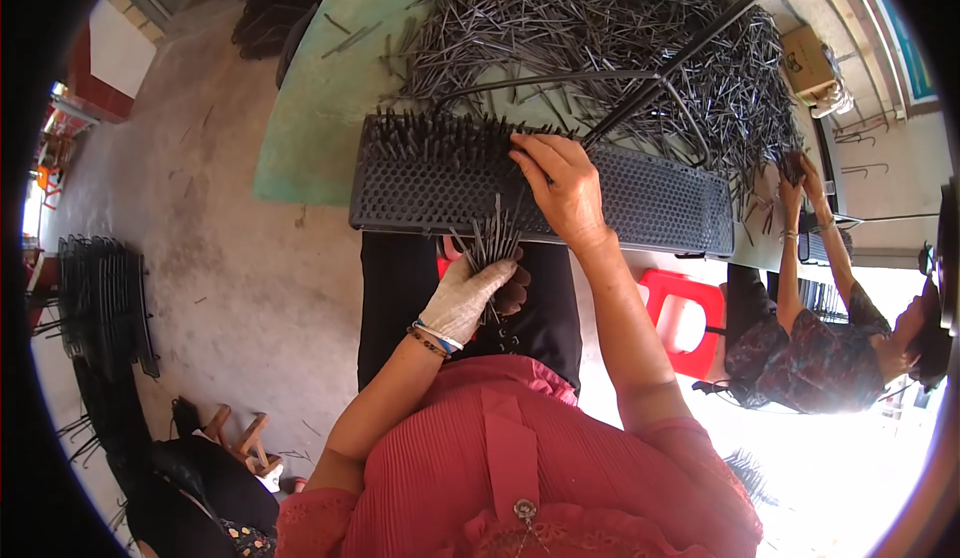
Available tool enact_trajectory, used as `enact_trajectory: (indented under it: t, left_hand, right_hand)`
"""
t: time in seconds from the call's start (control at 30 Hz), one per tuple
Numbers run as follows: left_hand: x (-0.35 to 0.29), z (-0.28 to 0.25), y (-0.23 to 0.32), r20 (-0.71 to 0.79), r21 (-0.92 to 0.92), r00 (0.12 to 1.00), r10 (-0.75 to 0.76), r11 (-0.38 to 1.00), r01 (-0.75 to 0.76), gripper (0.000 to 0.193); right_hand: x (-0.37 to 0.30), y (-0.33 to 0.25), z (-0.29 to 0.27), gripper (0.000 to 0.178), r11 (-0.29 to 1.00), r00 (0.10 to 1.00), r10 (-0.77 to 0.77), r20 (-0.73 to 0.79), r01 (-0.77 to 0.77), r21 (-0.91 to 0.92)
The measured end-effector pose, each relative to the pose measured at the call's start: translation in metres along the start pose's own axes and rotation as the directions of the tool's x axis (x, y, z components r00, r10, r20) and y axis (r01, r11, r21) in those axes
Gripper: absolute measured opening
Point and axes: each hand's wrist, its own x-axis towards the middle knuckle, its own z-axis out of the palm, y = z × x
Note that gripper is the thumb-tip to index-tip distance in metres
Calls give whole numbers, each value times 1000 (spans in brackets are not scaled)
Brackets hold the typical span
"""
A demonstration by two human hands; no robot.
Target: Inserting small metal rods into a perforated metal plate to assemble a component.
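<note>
Dark thin rods [600, 18] lay in a broad, tangled heap across the upper centre and upper right of the frame, on a pale green table [305, 148]. Below them, mid-frame, sat a long black perforated tray [640, 198]; more rods stood packed upright along its upper left part, while its right part was bare. The bare right hand [570, 188] reached over it beside the standing rods, fingers bent; whether its grip pinched one could not be told. Just below, the gloved left hand [466, 290] had its grip closed around a fanned bundle [494, 231]. Working well seemed to mean keeping that bundle close and seating each rod straight, without knocking its neighbours.
</note>
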Motion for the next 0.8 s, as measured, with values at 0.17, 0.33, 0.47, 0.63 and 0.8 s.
enact_trajectory:
  t: [0.17,0.33,0.47,0.63,0.8]
  left_hand:
    - [-2,-1,-1,-1,-8,1000,12,1000,-12,27]
    - [-1,-3,0,53,-45,998,-32,998,35,28]
    - [-3,0,2,39,-8,999,-24,1000,24,28]
    - [-2,1,3,28,-2,999,40,999,-40,28]
    - [-9,10,10,86,47,993,75,996,-80,29]
  right_hand:
    - [-4,1,3,22,999,999,35,2,-35,29]
    - [-3,2,1,23,997,997,70,-18,-70,22]
    - [-3,4,1,25,998,999,-13,52,16,-65]
    - [-2,-2,-3,24,994,992,92,-82,-87,63]
    - [-22,-20,-28,29,720,798,467,380,-593,360]
